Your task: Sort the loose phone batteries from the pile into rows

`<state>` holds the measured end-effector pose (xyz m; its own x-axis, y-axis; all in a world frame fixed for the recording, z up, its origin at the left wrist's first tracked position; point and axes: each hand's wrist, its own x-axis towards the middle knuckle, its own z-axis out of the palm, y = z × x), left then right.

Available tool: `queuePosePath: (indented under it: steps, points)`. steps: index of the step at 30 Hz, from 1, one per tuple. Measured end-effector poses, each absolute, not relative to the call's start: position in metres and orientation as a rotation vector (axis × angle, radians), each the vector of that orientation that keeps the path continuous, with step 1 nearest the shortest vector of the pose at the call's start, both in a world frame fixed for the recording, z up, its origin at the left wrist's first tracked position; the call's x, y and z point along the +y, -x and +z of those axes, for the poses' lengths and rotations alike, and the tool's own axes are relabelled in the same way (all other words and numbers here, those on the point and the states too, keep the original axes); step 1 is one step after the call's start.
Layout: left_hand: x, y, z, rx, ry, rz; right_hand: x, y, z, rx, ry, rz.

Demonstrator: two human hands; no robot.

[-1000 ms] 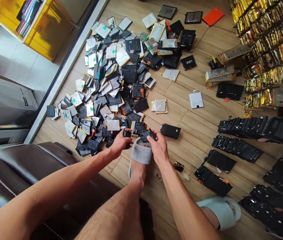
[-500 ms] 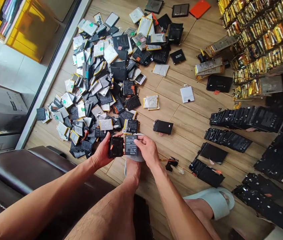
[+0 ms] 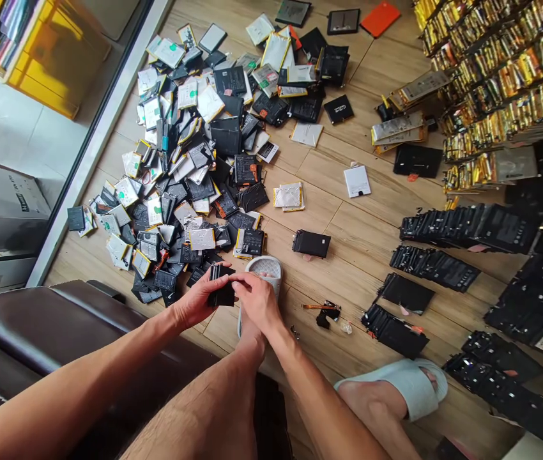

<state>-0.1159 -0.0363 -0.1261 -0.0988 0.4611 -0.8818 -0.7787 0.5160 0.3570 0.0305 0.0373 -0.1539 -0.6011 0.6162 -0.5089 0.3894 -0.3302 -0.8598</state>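
Note:
My left hand (image 3: 197, 300) and my right hand (image 3: 255, 301) meet above the floor, gripping a small stack of black flat phone batteries (image 3: 221, 287) between them. Just beyond the hands lies a large heap of mixed black, white and silver pouch batteries (image 3: 180, 172). A lone black battery (image 3: 310, 243) rests on the wood to the right. Under my right wrist is my foot in a grey slide sandal (image 3: 264, 268). The hands hide part of the stack, so I cannot tell how many batteries it holds.
Long overlapping rows of black batteries (image 3: 467, 228) run along the right, with gold-edged rows (image 3: 501, 70) above them. A dark leather sofa (image 3: 36, 326) is at the lower left. A door threshold strip (image 3: 103, 121) borders the wood floor (image 3: 348, 275). Small wired parts (image 3: 324, 313) lie nearby.
My hands have come together, and the batteries held apart in each hand now form one stack. They moved left, uncovering the sandal's top. The whole view shifted slightly.

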Motion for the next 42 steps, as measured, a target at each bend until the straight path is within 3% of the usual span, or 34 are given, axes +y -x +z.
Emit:
queuePosePath:
  steps: [6,14,20,25,30,35,42]
  points:
    - [-0.045,0.146,-0.115,1.364,0.257,0.989,0.065,-0.024,-0.182,-1.791,1.562,1.787]
    - [-0.072,0.171,-0.135,2.068,0.284,0.762,0.078,0.072,-0.199,-2.562,0.966,1.318]
    - [-0.072,0.173,-0.147,2.120,0.274,0.712,0.080,0.104,-0.195,-2.724,1.240,1.100]
    - [-0.066,0.159,-0.157,2.003,0.345,0.822,0.095,0.070,-0.194,-2.568,1.328,1.333]
    - [-0.045,0.144,-0.140,1.678,0.366,0.972,0.117,0.006,-0.202,-1.905,1.563,1.815]
    - [-0.019,0.132,-0.124,1.551,0.266,1.065,0.116,-0.040,-0.200,-1.347,1.421,2.294]
    - [-0.008,0.110,-0.132,1.539,0.117,0.938,0.101,-0.046,-0.205,-1.271,1.799,2.156]
